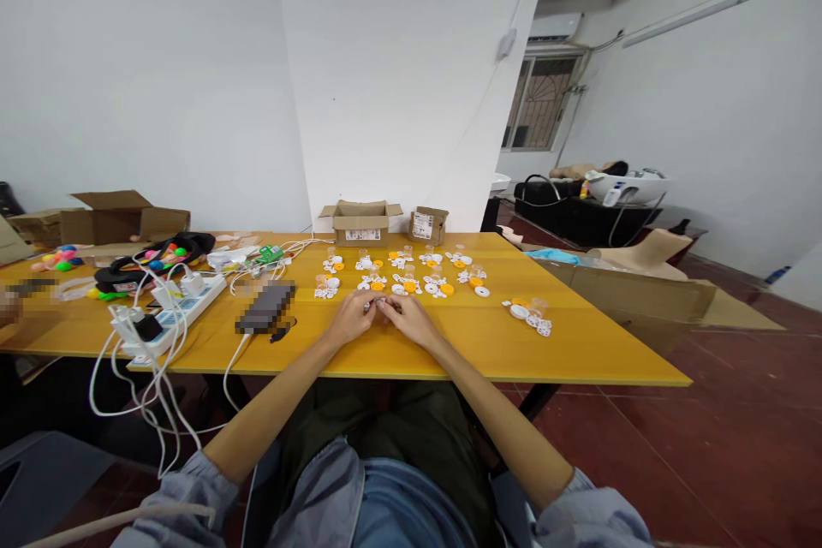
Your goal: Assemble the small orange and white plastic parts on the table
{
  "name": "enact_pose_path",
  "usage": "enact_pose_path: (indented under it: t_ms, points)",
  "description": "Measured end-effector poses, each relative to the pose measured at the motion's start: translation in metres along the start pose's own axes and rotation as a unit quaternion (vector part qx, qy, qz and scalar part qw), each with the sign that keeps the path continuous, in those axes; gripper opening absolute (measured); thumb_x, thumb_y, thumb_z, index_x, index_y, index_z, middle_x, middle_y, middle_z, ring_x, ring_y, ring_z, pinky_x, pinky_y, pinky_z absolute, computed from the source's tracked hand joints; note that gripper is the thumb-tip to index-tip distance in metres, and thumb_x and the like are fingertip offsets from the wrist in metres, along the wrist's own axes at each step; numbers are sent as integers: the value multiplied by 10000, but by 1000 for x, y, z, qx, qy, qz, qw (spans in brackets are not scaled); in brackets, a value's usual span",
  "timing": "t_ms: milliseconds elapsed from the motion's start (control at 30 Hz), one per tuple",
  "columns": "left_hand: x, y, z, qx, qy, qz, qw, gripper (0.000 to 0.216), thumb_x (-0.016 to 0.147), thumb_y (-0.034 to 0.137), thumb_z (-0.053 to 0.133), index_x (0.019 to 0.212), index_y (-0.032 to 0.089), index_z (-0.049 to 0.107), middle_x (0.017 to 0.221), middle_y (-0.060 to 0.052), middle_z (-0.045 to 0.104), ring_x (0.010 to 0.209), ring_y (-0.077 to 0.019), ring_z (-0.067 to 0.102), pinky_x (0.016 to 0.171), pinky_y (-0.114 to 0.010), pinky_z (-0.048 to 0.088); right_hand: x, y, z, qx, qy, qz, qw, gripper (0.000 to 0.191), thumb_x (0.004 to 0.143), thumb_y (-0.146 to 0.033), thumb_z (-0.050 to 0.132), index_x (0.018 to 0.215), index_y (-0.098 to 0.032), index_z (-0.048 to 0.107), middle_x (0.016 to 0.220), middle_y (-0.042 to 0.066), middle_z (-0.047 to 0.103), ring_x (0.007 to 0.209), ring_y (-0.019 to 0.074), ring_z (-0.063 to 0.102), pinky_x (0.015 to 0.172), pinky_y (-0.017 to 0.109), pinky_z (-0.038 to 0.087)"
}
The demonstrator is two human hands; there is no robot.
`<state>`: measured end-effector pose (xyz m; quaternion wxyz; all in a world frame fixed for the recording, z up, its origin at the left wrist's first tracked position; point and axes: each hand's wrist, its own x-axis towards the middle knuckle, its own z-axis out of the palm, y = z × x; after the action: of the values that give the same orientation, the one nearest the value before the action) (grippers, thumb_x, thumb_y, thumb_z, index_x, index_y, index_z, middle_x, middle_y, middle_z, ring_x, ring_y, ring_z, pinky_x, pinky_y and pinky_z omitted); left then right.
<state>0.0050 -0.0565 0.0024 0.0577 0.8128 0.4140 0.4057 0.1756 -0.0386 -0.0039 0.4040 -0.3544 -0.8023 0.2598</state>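
My left hand (352, 317) and my right hand (411, 318) meet over the near part of the yellow table (481, 355). Their fingertips are pinched together around a small white piece (380, 301), mostly covered by the fingers, so its kind does not show. Just beyond the hands lie groups of small white plastic parts (325, 293), orange discs (448, 289), white discs (481, 292) and clear plastic cups (409, 272). Another such group, with a white disc (520, 312) and white perforated pieces (543, 326), sits farther right.
A white power strip (176, 318) with tangled cables and a dark device (268, 308) lie to the left. Small cardboard boxes (360, 224) (427, 225) stand at the back. Colourful balls (62, 258) and a person's hand (9, 308) are at far left.
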Motion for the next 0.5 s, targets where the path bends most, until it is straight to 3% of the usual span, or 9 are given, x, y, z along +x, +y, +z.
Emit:
enact_pose_path:
  t_ms: [233, 500]
  points:
    - [0, 1, 0, -7, 3, -3, 1000, 359, 867, 83, 520, 1101, 250, 735, 1063, -41, 768, 953, -196, 699, 909, -344, 543, -2, 3, 3, 70, 46, 23, 996, 251, 846, -475, 611, 796, -242, 530, 759, -22, 622, 656, 152, 571, 597, 276, 447]
    - [-1, 4, -2, -15, -4, -12, 1000, 385, 872, 94, 508, 1165, 261, 693, 1035, -24, 760, 922, -181, 690, 877, -314, 537, -2, 5, 3, 89, 37, 18, 995, 246, 845, -477, 639, 922, -244, 626, 806, 0, 672, 715, 166, 629, 596, 275, 497]
